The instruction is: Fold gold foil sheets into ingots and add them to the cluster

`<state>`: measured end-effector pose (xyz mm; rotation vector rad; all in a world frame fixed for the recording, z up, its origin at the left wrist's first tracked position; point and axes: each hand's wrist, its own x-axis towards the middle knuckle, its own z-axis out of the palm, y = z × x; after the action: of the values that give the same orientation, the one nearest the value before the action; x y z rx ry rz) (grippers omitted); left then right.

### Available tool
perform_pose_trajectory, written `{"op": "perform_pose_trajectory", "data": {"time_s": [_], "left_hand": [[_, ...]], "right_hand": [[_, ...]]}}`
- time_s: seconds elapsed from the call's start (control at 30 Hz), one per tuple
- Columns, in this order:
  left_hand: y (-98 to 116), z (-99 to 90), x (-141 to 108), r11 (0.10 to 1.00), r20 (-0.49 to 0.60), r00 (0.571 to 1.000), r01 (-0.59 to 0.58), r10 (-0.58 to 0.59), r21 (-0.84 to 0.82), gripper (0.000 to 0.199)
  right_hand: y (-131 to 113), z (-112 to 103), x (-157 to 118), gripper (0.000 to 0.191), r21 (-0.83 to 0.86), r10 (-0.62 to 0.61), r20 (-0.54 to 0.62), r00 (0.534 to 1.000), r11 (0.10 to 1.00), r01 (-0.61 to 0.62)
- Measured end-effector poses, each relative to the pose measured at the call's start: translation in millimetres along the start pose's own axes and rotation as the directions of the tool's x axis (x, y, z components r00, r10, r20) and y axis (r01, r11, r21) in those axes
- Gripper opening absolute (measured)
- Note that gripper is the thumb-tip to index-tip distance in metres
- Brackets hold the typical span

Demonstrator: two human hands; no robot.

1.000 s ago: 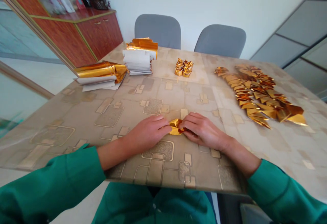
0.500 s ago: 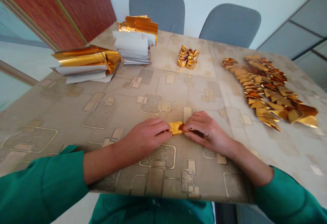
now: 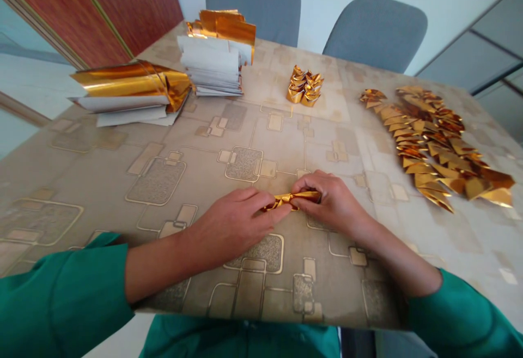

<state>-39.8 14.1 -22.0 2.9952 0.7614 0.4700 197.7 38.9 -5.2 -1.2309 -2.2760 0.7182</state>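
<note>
A narrow strip of folded gold foil (image 3: 291, 200) lies crumpled and creased between my hands, close to the tabletop. My left hand (image 3: 237, 222) pinches its left end with the fingertips. My right hand (image 3: 330, 202) grips the other end, its fingers curled over the strip and hiding part of it. Beyond my right hand lies a long heap of folded gold foil pieces (image 3: 429, 148). A small cluster of gold foil ingots (image 3: 304, 86) stands farther ahead.
Two stacks of white-backed gold foil sheets (image 3: 212, 58) (image 3: 131, 93) stand at the far left of the patterned beige tablecloth (image 3: 81, 175). Two grey chairs (image 3: 253, 4) (image 3: 376, 34) stand beyond the far edge, and a red-brown cabinet (image 3: 110, 9) stands at the back left.
The flat gold piece has become a narrower, twisted strip. My hands have closed in on it, and the whole scene has shifted upward in view.
</note>
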Motion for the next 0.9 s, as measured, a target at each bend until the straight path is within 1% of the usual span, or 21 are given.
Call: {"op": "perform_pose_trajectory", "data": {"time_s": [0.1, 0.33, 0.47, 0.63, 0.8, 0.9], "left_hand": [[0.4, -0.7, 1.3, 1.0, 0.018, 1.0, -0.023, 0.023, 0.011, 0.036], [1.2, 0.7, -0.3, 1.0, 0.077, 0.997, 0.021, -0.02, -0.006, 0.034], [1.8, 1.9, -1.1, 1.0, 0.07, 0.998, -0.006, 0.004, 0.025, 0.035], [2.7, 1.5, -0.1, 0.999, 0.062, 0.998, -0.004, 0.001, 0.047, 0.034], [3.2, 0.0, 1.7, 0.997, 0.054, 0.998, -0.03, 0.026, 0.072, 0.033], [3.8, 0.7, 0.6, 0.998, 0.061, 0.998, -0.029, 0.025, 0.053, 0.033]], "right_hand": [[0.3, -0.2, -0.3, 0.009, 0.006, 0.006, -0.008, 1.0, 1.0, -0.006], [2.2, 0.0, -0.5, 0.009, -0.016, -0.006, 0.007, 1.0, 1.0, 0.007], [2.6, 0.2, -2.1, 0.009, -0.053, -0.021, 0.019, 1.0, 0.998, 0.022], [3.1, 2.0, -5.2, 0.008, -0.098, -0.008, 0.03, 1.0, 0.995, 0.011], [1.8, 0.5, -6.0, 0.006, -0.206, -0.033, 0.045, 0.998, 0.978, 0.042], [0.0, -1.6, -6.4, 0.009, -0.296, -0.032, 0.041, 0.999, 0.954, 0.043]]}}
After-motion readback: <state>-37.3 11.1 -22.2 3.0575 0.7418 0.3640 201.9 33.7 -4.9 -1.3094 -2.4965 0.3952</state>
